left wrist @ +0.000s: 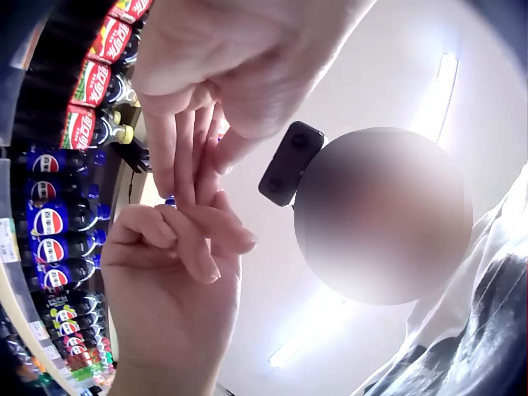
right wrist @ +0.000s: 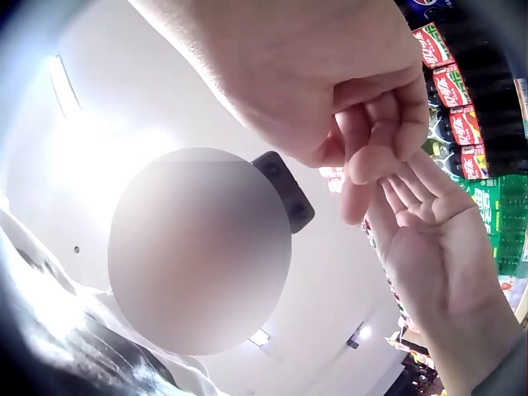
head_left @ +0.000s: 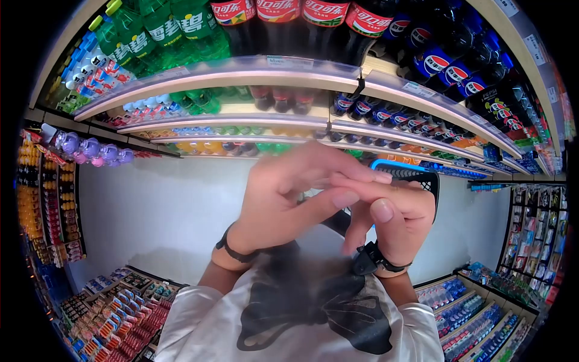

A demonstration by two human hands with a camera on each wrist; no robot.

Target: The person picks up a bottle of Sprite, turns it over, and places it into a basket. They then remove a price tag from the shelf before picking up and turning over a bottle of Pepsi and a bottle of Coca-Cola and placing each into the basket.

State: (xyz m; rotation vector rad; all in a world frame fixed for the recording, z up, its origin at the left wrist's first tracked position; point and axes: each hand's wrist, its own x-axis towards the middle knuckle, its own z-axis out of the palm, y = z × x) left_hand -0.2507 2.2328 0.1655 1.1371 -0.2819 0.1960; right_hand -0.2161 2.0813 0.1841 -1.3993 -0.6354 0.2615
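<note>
In front of the chest my two hands meet, with no object showing in either. The left hand (head_left: 289,193) reaches across with its fingers nearly straight, and its fingertips overlap the right hand's fingers. My right hand (head_left: 401,214) has its fingers loosely bent against them, thumb apart. From the left wrist view, the left hand (left wrist: 231,74) points its long fingers down onto the right hand (left wrist: 173,272). The right wrist view has the left palm (right wrist: 445,247) turned up beneath the bent fingers of the right hand (right wrist: 330,99). Dark bands (head_left: 238,246) circle both wrists.
A black basket with a blue rim (head_left: 386,163) stands beyond the right hand. Ahead run shelves (head_left: 229,84) with green soda bottles (head_left: 187,30), red-labelled cola bottles (head_left: 277,12) and blue-labelled cola bottles (head_left: 437,63). Product racks (head_left: 114,314) stand on both sides.
</note>
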